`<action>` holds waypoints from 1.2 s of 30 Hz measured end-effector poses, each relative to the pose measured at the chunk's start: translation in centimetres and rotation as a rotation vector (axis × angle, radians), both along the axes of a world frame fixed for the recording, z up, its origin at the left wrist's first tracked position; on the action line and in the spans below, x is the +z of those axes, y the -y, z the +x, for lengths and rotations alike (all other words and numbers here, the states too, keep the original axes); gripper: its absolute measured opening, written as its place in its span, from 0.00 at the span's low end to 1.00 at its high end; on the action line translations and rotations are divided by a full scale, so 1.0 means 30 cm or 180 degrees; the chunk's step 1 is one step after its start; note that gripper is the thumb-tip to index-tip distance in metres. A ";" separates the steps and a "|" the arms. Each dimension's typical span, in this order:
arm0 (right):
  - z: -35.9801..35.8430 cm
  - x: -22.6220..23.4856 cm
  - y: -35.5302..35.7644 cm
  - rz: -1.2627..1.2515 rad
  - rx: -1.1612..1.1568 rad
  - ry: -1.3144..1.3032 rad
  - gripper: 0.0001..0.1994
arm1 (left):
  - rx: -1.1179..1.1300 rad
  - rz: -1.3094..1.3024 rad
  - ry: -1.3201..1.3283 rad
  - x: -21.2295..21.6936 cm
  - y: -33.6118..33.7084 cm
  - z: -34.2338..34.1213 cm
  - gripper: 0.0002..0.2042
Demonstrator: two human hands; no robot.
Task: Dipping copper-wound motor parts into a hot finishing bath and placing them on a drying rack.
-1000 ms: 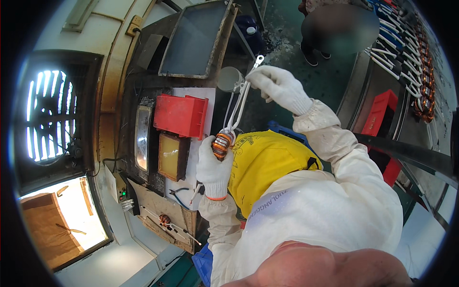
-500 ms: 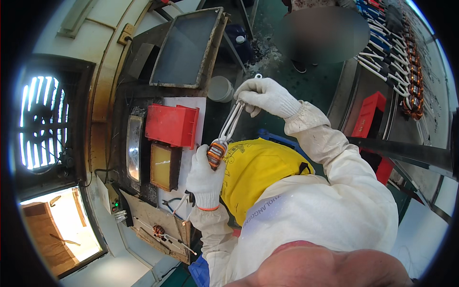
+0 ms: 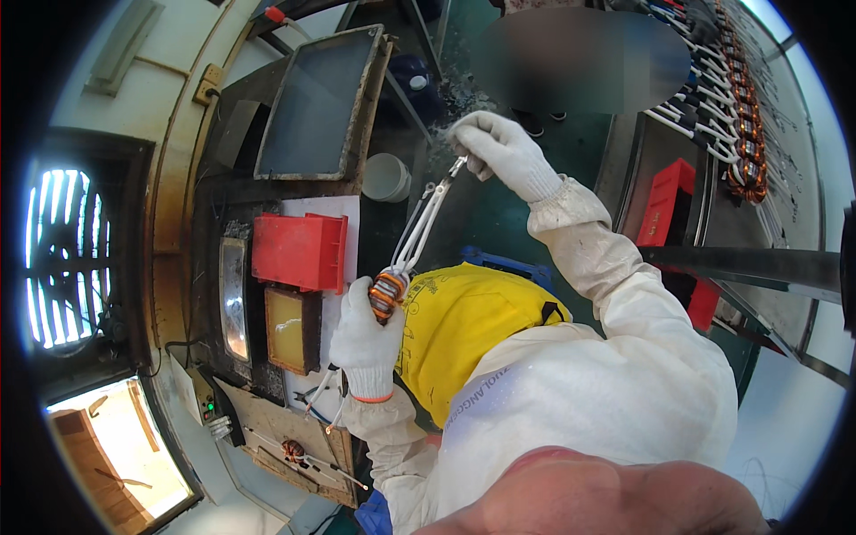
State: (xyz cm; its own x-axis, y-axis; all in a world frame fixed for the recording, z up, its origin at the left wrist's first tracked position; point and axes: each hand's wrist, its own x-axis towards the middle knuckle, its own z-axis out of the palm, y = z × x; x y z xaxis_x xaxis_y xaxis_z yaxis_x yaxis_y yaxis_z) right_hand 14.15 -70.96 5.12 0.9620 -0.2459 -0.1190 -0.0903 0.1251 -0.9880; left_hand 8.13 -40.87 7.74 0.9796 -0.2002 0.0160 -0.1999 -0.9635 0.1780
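Wrapped in my white-gloved left hand (image 3: 364,339) is a small ring-shaped coil (image 3: 387,292) wound with copper wire and grey bands. Several white-sleeved leads (image 3: 419,227) run from the coil up and to the right. My right hand (image 3: 504,153), also gloved, pinches the far end of one lead at its metal lug (image 3: 460,166). The other lead ends hang free beside it. The leads are stretched out between my two hands, over the floor in front of a yellow apron (image 3: 481,330). Beneath my left wrist, more white leads and a blue-handled tool (image 3: 308,399) lie on the bench.
Left of my hands stand a red bin (image 3: 299,252), an amber-filled tray (image 3: 290,330) and a narrow trough with a shiny surface (image 3: 234,299). A second coil (image 3: 292,450) lies on a board. A white bucket (image 3: 386,176) stands beyond. Rows of coils (image 3: 744,116) line the right-hand bench; a person stands far off.
My right hand has moved from the bundled leads to one lead's lugged end, and the leads now fan out. In the picture, both hands and the surroundings sit slightly further left.
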 end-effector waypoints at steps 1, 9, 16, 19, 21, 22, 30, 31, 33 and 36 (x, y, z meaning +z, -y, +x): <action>-0.007 -0.004 0.005 -0.0153 0.0194 0.0024 0.15 | 0.0014 -0.0035 0.0041 -0.001 -0.002 0.003 0.27; -0.040 0.005 -0.052 -0.1088 0.0773 -0.0223 0.15 | -0.0074 0.0044 0.0003 0.007 0.026 0.015 0.26; -0.035 -0.023 -0.045 -0.0306 0.1035 -0.0490 0.15 | -0.0031 0.0086 -0.0147 0.022 0.040 0.007 0.26; -0.027 -0.031 -0.048 -0.0115 0.1045 -0.0475 0.15 | -0.0033 -0.0061 -0.0139 0.010 0.028 0.016 0.26; -0.028 -0.019 -0.046 -0.0023 0.1026 -0.0444 0.15 | -0.0049 -0.0150 -0.0126 0.007 0.030 0.013 0.26; -0.027 -0.010 -0.048 -0.0334 0.1039 -0.0449 0.14 | -0.0051 -0.0100 -0.0113 0.010 0.032 0.016 0.26; -0.027 -0.116 -0.096 -0.2006 0.0462 0.0549 0.13 | -0.0086 0.0007 -0.0243 0.001 0.026 0.011 0.26; -0.035 -0.120 -0.108 -0.2037 0.0443 0.0547 0.13 | -0.0069 0.0012 -0.0244 0.004 0.022 0.003 0.26; -0.045 -0.125 -0.115 -0.2027 0.0311 0.0400 0.12 | -0.0092 -0.0069 -0.0219 -0.004 0.039 0.007 0.25; -0.033 -0.132 -0.078 -0.1703 -0.0624 0.0764 0.12 | -0.0057 -0.0115 -0.0253 0.001 0.045 0.005 0.25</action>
